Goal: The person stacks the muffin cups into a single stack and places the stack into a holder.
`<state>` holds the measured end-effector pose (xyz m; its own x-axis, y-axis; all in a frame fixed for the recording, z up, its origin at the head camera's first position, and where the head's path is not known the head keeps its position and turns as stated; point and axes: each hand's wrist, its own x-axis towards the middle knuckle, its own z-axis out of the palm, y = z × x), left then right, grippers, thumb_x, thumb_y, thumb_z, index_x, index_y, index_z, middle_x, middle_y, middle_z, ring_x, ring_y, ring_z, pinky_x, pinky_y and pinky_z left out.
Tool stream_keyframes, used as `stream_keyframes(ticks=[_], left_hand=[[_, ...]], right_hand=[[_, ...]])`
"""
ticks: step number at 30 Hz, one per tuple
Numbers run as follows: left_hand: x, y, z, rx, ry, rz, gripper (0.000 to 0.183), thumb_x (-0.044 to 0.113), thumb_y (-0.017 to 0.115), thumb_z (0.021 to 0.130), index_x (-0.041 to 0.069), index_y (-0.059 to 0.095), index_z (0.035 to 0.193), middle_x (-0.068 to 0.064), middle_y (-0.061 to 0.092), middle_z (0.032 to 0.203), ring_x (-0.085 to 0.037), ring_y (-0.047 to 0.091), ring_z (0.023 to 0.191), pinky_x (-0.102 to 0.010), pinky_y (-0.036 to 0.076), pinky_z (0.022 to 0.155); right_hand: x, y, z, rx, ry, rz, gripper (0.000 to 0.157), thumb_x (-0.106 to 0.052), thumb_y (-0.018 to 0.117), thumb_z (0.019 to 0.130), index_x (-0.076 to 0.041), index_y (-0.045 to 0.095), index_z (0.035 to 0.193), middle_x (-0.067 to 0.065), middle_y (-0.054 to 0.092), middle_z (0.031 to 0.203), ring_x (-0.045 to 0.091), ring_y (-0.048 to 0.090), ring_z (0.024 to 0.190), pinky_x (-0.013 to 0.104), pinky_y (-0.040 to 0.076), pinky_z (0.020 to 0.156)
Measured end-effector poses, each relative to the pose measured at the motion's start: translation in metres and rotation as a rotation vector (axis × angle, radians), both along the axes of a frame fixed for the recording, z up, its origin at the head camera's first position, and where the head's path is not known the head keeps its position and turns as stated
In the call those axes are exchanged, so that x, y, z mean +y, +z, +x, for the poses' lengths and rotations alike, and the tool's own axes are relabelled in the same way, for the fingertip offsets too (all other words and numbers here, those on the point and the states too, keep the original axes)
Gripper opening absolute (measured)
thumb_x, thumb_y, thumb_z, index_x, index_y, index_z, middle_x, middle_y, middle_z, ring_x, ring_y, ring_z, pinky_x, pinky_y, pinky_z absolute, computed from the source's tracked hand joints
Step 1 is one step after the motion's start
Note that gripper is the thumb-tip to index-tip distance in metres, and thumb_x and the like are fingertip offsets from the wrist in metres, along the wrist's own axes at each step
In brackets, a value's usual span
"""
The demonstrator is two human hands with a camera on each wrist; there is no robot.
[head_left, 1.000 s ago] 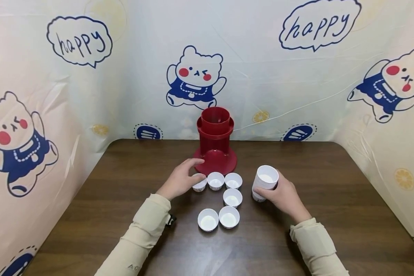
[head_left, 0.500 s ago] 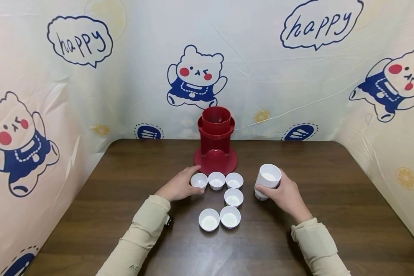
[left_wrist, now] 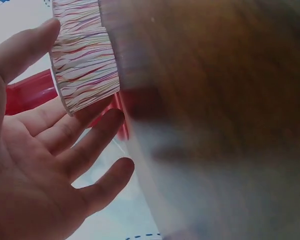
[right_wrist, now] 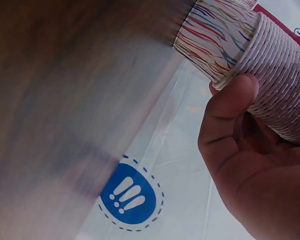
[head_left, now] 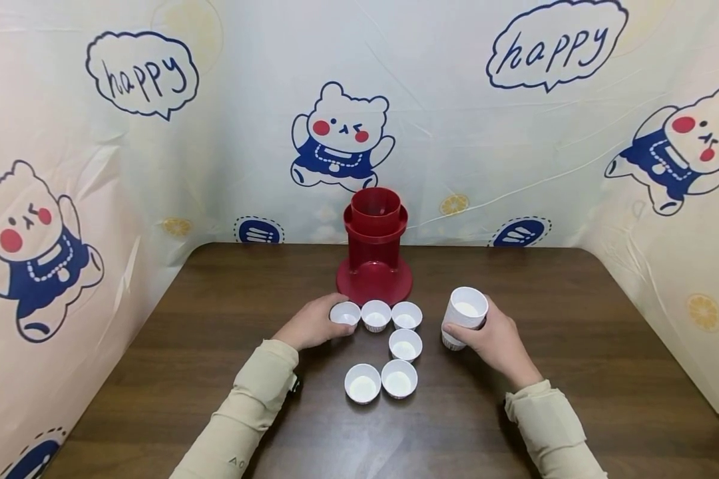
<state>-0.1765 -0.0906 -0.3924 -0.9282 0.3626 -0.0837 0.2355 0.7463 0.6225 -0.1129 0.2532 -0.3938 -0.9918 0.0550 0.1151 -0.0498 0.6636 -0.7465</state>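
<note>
My left hand (head_left: 313, 323) holds the leftmost small paper cup (head_left: 345, 314) of the back row, with the thumb on its near side and fingers round the far side. In the left wrist view this cup (left_wrist: 87, 70) shows wavy coloured stripes. On the right, my right hand (head_left: 496, 340) grips a nested stack of paper cups (head_left: 466, 310), which stands nearly upright. The right wrist view shows the stack's many rims (right_wrist: 285, 80) and the striped bottom cup (right_wrist: 220, 37). Two more cups (head_left: 375, 315) complete the back row, with a cup (head_left: 405, 345) in front of its right end.
Nearer the person sit two touching cups, the left one (head_left: 362, 384) and the right one (head_left: 399, 379). Behind the back row stands a red cylinder holder (head_left: 374, 246) on a round red base (head_left: 374, 283). A patterned curtain (head_left: 443, 133) surrounds the brown table (head_left: 239, 286).
My left hand has come down around the leftmost cup, its thumb and fingers closing in on it. My right hand and the stack have stayed almost still.
</note>
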Motion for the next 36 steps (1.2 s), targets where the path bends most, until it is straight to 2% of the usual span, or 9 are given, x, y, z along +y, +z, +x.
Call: stream_keyframes(ticks=[6,18,22,28,33,36], left_hand=[[-0.001,0.008,-0.001,0.034,0.044,0.041,0.062,0.027,0.080,0.086,0.004,0.056,0.138,-0.015,0.060,0.131,-0.032,0.056,0.116,-0.049,0.045,0.101],[0.005,0.027,0.001,0.037,0.054,0.195,0.068,0.035,0.078,0.088,0.014,0.051,0.146,-0.008,0.054,0.142,-0.028,0.051,0.126,-0.050,0.045,0.103],[0.014,0.038,0.005,0.022,0.026,0.228,0.071,0.035,0.079,0.087,0.018,0.048,0.149,-0.007,0.052,0.144,-0.028,0.050,0.128,-0.049,0.046,0.103],[0.034,0.052,0.009,0.032,-0.052,0.282,0.071,0.032,0.082,0.086,0.023,0.047,0.147,-0.002,0.054,0.141,-0.024,0.052,0.126,-0.046,0.049,0.100],[0.052,0.061,0.009,0.050,-0.101,0.284,0.066,0.031,0.082,0.086,0.018,0.051,0.142,-0.002,0.056,0.137,-0.022,0.052,0.123,-0.043,0.048,0.100],[0.064,0.066,0.008,0.074,-0.155,0.274,0.066,0.031,0.082,0.086,0.014,0.053,0.142,-0.003,0.056,0.137,-0.020,0.051,0.123,-0.040,0.047,0.100]], right_hand=[[0.000,0.000,0.001,-0.004,0.001,0.003,0.077,-0.044,0.086,0.079,0.001,0.052,0.131,0.019,0.066,0.113,0.034,0.063,0.102,0.051,0.050,0.089],[0.000,0.000,0.003,-0.031,-0.001,-0.009,0.079,-0.044,0.086,0.080,0.002,0.050,0.133,0.021,0.065,0.116,0.035,0.062,0.104,0.052,0.050,0.091],[0.002,-0.001,0.004,-0.031,-0.001,-0.002,0.079,-0.045,0.086,0.080,0.002,0.050,0.133,0.021,0.065,0.116,0.035,0.062,0.104,0.053,0.050,0.091],[0.003,0.000,0.003,-0.017,0.005,0.001,0.079,-0.044,0.086,0.080,0.002,0.050,0.133,0.020,0.065,0.115,0.035,0.062,0.103,0.053,0.049,0.091],[0.002,0.000,0.001,-0.014,0.006,0.004,0.078,-0.044,0.086,0.080,0.000,0.051,0.134,0.019,0.066,0.115,0.034,0.063,0.104,0.052,0.050,0.091],[0.002,0.000,0.000,-0.013,0.010,0.003,0.078,-0.044,0.086,0.080,0.000,0.051,0.134,0.019,0.066,0.115,0.034,0.063,0.104,0.052,0.050,0.090]])
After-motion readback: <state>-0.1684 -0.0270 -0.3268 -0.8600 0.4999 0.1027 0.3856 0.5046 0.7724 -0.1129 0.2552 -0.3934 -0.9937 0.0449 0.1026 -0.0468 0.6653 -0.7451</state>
